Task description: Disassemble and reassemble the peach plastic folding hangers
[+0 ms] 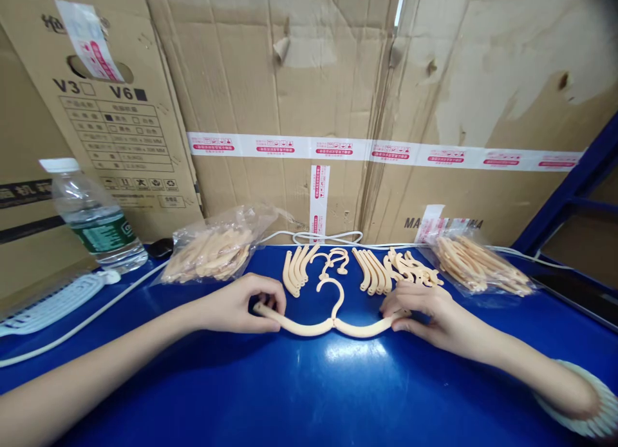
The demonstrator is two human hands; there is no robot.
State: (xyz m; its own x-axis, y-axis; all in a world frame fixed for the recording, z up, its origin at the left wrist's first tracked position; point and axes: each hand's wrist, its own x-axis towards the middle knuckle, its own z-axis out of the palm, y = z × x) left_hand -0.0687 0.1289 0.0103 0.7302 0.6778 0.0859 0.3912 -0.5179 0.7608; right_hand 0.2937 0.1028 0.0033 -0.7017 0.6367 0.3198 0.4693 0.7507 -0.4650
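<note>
A beige clothes hanger spans the space between my two hands, its two arms meeting below an upright hook. My left hand pinches the end of its left arm, and my right hand grips the end of the right arm. Behind it on the blue table lie a row of curved hanger arms, a few loose hooks, and a second row of arms. More hooks are heaped just beyond my right hand, which partly covers them.
Clear plastic bags of beige parts lie at left and right. A water bottle and a pale blue slatted object stand at the left. White cable crosses the table; cardboard walls the back.
</note>
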